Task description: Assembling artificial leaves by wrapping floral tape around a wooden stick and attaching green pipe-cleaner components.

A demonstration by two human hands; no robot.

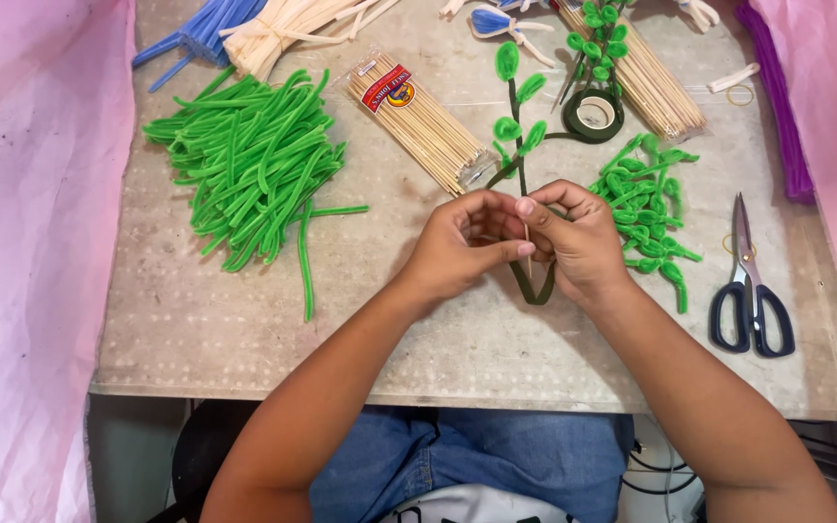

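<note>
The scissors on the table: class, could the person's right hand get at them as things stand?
Probably yes, once freed. The scissors lie flat on the table just beyond the right hand, with bare tabletop between. But that hand and the left hand are both pinching the green leafy stem.

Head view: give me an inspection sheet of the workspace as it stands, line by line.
Surface: grey speckled table, worn, with pink cloth at both sides.
Job's things: leafy stem on a thin stick, with dark green tape looped below the hands; tape roll behind.
Clutter: loose green pipe cleaners, skewer packs, green leaf loops, scissors, blue and cream bundles, a purple strip.
Grippers: left hand and right hand pinch the stem together.
Cables: dark cords under the table, right of the lap.
Surroundings: jeans below the table edge; no other people seen.
</note>
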